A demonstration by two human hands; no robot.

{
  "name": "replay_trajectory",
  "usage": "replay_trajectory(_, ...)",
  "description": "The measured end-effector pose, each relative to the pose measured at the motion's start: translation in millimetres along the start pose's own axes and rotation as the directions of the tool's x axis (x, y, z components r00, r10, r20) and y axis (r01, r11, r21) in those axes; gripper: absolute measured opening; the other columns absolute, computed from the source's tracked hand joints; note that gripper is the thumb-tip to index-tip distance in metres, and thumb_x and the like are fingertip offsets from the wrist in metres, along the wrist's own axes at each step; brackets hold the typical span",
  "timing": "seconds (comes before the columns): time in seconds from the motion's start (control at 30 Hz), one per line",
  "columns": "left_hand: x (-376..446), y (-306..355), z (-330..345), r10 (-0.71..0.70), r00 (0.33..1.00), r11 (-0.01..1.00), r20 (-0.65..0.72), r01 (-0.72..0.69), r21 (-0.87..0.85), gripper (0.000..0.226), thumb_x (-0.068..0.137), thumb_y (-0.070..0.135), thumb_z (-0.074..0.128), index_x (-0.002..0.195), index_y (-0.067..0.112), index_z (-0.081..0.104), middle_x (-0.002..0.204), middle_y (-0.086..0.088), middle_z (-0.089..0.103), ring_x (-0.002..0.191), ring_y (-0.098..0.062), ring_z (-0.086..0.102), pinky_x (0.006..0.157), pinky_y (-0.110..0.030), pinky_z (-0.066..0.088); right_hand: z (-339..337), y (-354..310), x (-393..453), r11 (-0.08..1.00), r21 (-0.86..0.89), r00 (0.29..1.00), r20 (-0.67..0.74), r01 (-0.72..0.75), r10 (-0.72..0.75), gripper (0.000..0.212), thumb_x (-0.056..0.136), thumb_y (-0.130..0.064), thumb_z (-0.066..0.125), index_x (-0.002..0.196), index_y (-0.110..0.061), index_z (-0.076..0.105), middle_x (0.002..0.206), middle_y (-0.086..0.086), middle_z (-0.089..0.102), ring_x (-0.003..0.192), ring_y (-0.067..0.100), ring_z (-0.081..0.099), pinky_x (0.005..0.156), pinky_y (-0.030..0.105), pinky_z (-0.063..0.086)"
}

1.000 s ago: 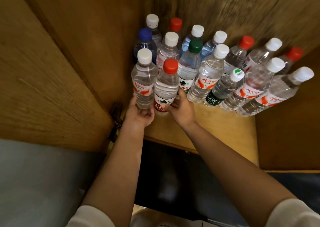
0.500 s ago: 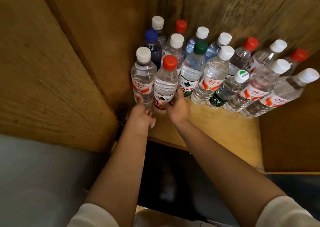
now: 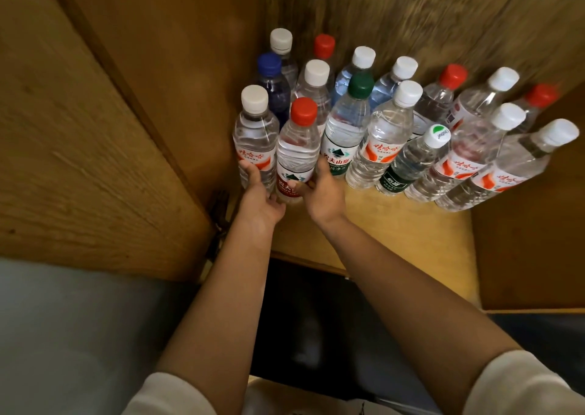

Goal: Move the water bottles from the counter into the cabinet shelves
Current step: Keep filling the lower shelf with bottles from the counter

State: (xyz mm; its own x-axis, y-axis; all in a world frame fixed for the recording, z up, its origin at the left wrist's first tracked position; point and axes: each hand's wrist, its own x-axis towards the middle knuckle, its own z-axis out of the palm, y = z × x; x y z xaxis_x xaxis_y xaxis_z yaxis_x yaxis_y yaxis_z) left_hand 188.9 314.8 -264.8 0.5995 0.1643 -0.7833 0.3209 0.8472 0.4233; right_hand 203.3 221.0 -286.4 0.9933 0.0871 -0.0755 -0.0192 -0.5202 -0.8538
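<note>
Your left hand [image 3: 258, 199] loosens off the white-capped bottle [image 3: 255, 135]: a second ago it wraps the base, now the fingers [image 3: 250, 174] lie open against the label. Your right hand [image 3: 323, 193] slides from the green-capped bottle's [image 3: 346, 129] base toward the red-capped bottle [image 3: 297, 151], fingertips now on its lower label. The front two bottles sit slightly further in on the shelf [image 3: 395, 231], tighter to the row.

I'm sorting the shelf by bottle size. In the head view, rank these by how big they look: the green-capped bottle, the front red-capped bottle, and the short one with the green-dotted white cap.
1-2. green-capped bottle and front red-capped bottle: look alike, so unranked.
3. short bottle with the green-dotted cap: clearly smallest.
</note>
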Motion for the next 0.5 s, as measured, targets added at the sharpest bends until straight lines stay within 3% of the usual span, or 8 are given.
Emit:
replay_trajectory(0.13,-2.7,-0.2,4.2,-0.012,0.999,0.999,0.047,0.014,-0.033,0.072,0.083,0.068,0.036,0.133,0.017,0.046,0.135,-0.004,0.054,0.128,-0.024,0.044,0.083,-0.036,0.031,0.1,-1.8,-2.1,1.0,-0.019,1.0,-0.003,0.01,-0.01,0.057,0.081,-0.011,0.068,0.131,-0.01,0.041,0.124,0.01,0.059,0.114,0.024,0.056,0.09,0.025,0.04)
replay_trajectory(0.4,-2.5,0.8,5.0,-0.024,0.998,1.0,0.055,0.024,0.006,0.072,0.083,0.07,0.032,0.128,0.016,0.045,0.138,-0.006,0.051,0.128,-0.025,0.043,0.083,-0.039,0.031,2.9,-4.5,3.5,0.998,0.015,0.998,0.001,-0.069,0.069,0.051,0.085,-0.009,0.062,0.129,-0.015,0.038,0.124,0.007,0.058,0.107,0.017,0.054,0.083,0.024,0.039)
replay_trajectory(0.5,-1.6,1.5,2.1,-0.035,0.998,0.999,0.051,0.035,0.008,0.065,0.08,0.071,0.037,0.113,0.016,0.051,0.136,-0.006,0.053,0.127,-0.024,0.045,0.085,-0.038,0.032,5.0,-2.6,3.7,0.996,0.032,0.997,-0.004,-0.081,0.081,0.052,0.084,-0.011,0.064,0.128,-0.016,0.038,0.123,0.006,0.059,0.112,0.022,0.054,0.083,0.025,0.038)
